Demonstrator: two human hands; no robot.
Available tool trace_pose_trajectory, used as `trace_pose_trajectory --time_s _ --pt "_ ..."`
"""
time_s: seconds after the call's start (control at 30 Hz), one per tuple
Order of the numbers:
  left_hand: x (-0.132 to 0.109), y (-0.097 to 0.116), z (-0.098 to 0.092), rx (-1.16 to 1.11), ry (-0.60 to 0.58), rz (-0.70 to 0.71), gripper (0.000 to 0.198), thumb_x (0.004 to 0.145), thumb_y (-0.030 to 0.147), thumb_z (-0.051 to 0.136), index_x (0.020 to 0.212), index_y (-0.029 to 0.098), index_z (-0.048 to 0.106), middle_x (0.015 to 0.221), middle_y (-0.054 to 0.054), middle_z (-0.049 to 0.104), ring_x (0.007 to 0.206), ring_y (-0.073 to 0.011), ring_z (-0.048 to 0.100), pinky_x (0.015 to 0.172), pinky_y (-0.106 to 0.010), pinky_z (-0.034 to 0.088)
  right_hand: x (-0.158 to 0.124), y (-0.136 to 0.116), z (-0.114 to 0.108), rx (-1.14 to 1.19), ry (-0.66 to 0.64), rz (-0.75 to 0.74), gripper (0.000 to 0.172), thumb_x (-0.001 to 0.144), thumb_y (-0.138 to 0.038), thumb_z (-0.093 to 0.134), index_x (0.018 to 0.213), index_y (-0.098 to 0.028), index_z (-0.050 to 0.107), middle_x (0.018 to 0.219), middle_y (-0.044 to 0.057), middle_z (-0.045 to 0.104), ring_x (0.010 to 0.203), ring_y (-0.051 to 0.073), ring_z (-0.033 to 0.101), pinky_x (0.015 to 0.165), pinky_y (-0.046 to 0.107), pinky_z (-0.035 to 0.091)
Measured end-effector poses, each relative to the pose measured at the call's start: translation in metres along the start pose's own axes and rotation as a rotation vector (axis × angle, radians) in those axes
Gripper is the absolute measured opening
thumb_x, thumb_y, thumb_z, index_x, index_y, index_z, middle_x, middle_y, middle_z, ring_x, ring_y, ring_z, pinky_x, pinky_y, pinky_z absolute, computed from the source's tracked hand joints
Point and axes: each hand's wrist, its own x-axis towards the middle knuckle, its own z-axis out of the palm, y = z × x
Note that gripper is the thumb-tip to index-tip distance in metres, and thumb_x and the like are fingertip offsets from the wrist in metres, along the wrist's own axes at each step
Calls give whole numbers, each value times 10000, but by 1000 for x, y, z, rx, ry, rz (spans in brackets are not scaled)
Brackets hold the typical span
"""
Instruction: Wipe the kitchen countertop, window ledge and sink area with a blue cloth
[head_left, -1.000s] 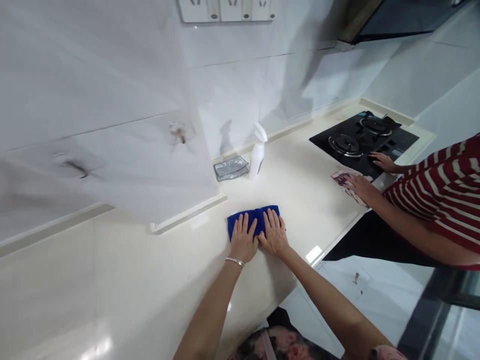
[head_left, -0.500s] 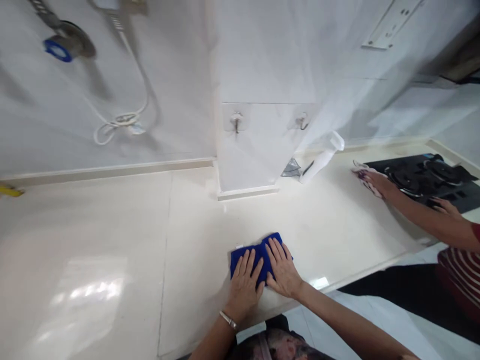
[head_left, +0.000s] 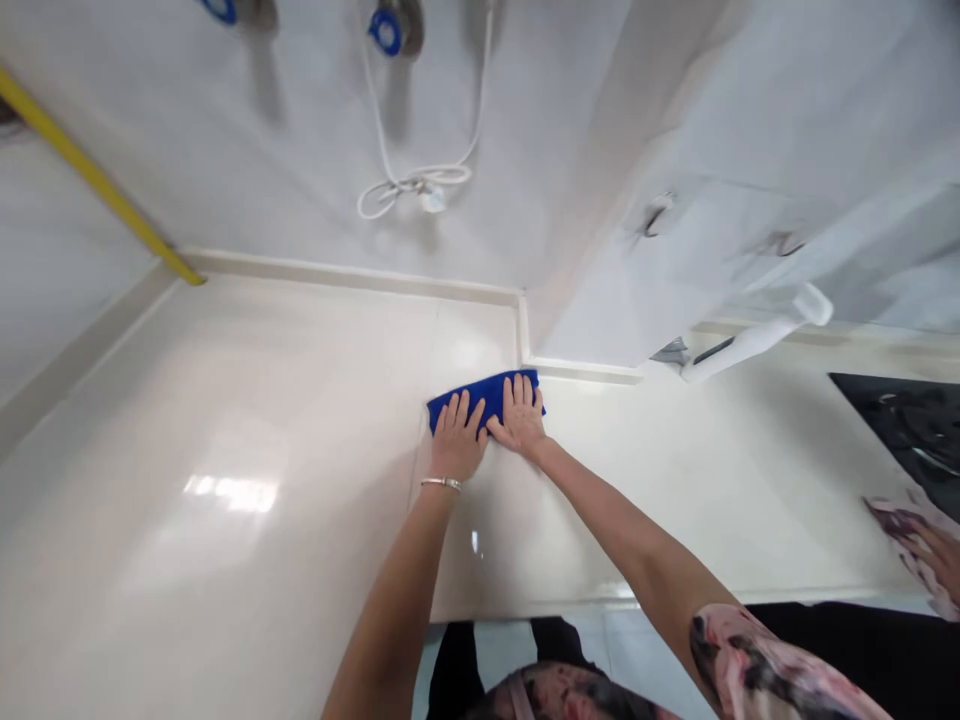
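A folded blue cloth [head_left: 485, 396] lies on the cream countertop [head_left: 322, 420], close to the base corner of the wall pillar. My left hand [head_left: 459, 445] rests flat on the cloth's left part with its fingers spread, and a thin bracelet circles that wrist. On the cloth's right part my right hand [head_left: 519, 418] presses down, fingers stretched out and thumb pointing left. The two thumbs nearly meet over the cloth's near edge. Both palms partly cover the cloth.
A white bottle-like item [head_left: 739, 350] leans behind the pillar's right side. At right is a black stove [head_left: 911, 425], with another person's hand [head_left: 937, 550] on a patterned cloth [head_left: 900, 520]. A coiled white cord [head_left: 409, 185] hangs on the wall; a yellow pipe [head_left: 97, 175] runs down at left.
Both my hands have slid the blue cloth away from the counter's front edge, up to the pillar's base. The view has turned left. The other person's hand and cloth have come nearer the front edge.
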Motion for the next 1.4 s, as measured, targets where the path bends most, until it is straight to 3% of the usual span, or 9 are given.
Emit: trace_pose_trajectory --time_s 0.13,0.3,0.4,0.57,0.73,0.9,1.13,1.27,1.4 --pt "-33 -45 -24 6 -9 -115 573 978 281 513 1544 227 442 1657 -111 218 1545 -310 194 1268 -526 199 -9 -56 -1 83 -5 -122 905 930 -484 462 1605 34 156 1669 273 116 1536 416 43 1214 591 50" --pt "-91 -87 -52 54 -27 -160 583 986 342 498 1556 254 420 1669 -93 194 1551 -307 174 1263 -535 197 -49 -114 -8 213 -7 -234 881 931 -456 503 1609 8 187 1675 263 100 1551 391 27 1230 581 9" --pt "-129 -86 -61 95 -8 -174 574 993 355 464 1555 242 424 1670 -99 193 1549 -315 176 1255 -542 209 -84 -131 -13 277 -4 -304 825 952 -411 495 1611 -8 205 1680 247 108 1555 379 35 1237 584 -1" --pt "-196 -46 -64 162 51 -181 553 1011 355 382 1526 171 469 1658 -137 220 1535 -345 210 1219 -574 271 -150 -125 -15 355 -48 -429 787 959 -384 515 1601 -16 248 1688 221 103 1566 348 33 1258 570 19" --pt "-244 5 -56 193 51 -145 580 1049 418 290 1510 121 478 1648 -171 231 1518 -393 231 1170 -630 320 -213 -87 -12 394 -18 -492 754 981 -389 519 1596 -34 266 1695 198 81 1573 324 20 1277 552 33" --pt "-256 68 -34 207 44 -104 587 1054 412 287 1521 95 450 1656 -189 189 1537 -388 173 1193 -639 279 -260 -30 -4 438 24 -461 694 1001 -359 492 1591 -56 288 1695 164 133 1576 288 61 1287 523 73" --pt "-236 178 5 218 0 76 543 1050 376 354 1524 130 453 1666 -163 174 1545 -352 170 1200 -597 314 -317 87 13 409 61 -357 690 998 -346 493 1589 -50 298 1694 160 143 1574 281 86 1285 511 111" --pt "-217 236 23 175 -42 242 500 1039 332 415 1520 207 471 1663 -125 208 1539 -321 212 1193 -563 361 -358 156 20 354 98 -247 674 998 -318 478 1596 -61 300 1698 144 130 1573 273 97 1284 496 119" --pt "-193 288 46 93 -62 357 489 1020 277 467 1507 246 489 1655 -109 242 1534 -307 234 1194 -548 375 -390 210 35 280 163 -103 658 981 -267 474 1591 -73 322 1691 132 183 1566 267 134 1279 480 143"
